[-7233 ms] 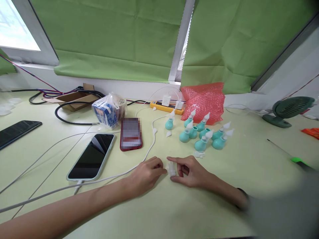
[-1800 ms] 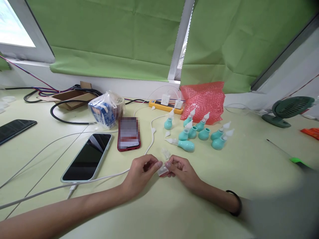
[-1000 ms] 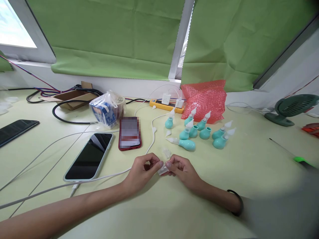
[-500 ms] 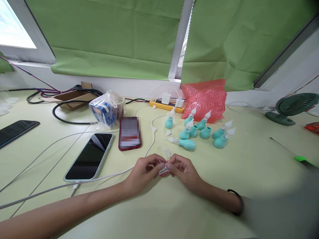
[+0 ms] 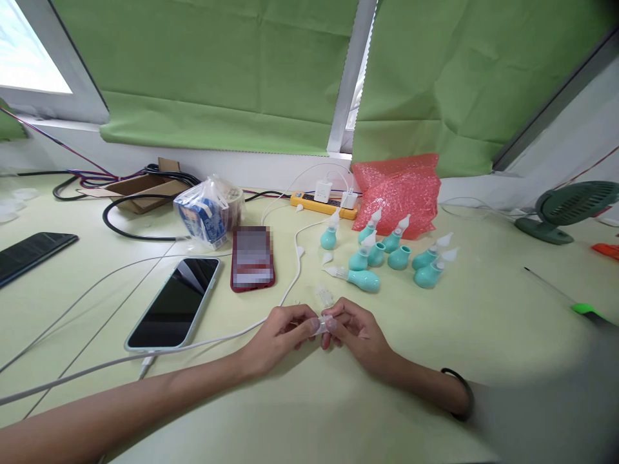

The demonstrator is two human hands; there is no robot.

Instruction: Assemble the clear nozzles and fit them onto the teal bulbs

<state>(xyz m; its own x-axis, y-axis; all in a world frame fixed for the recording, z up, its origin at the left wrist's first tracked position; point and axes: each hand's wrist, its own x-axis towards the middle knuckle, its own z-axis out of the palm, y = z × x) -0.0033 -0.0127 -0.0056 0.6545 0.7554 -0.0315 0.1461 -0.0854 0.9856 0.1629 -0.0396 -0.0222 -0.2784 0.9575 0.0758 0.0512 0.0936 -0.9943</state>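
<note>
Between the fingertips of my left hand [image 5: 285, 332] and my right hand [image 5: 355, 332] is a small clear plastic piece [image 5: 321, 324]. Both hands pinch it, thumbs on top, just above the table. Fingers cover much of it, so its full shape is hidden. Right behind the hands lies another clear plastic piece [image 5: 324, 296]. Beyond that, a teal bulb with a clear tip [image 5: 363, 280] rests on its side. Several more teal bulbs [image 5: 426, 276] stand upright, most with pointed white tips; two [image 5: 399, 258] show open necks. A loose white tip [image 5: 327, 258] lies near them.
To the left lie a charging phone [image 5: 174, 306], a red-cased phone [image 5: 252, 258] and a dark phone [image 5: 36, 254], with a white cable [image 5: 217, 339] crossing. Behind are a bagged blue box [image 5: 200, 216], a yellow power strip [image 5: 309, 204] and red bubble wrap [image 5: 396, 193]. A green fan [image 5: 570, 209] stands right.
The clear piece has been turned and raised slightly between my fingertips. My left fingers have shifted a little around it. The things on the table look unmoved.
</note>
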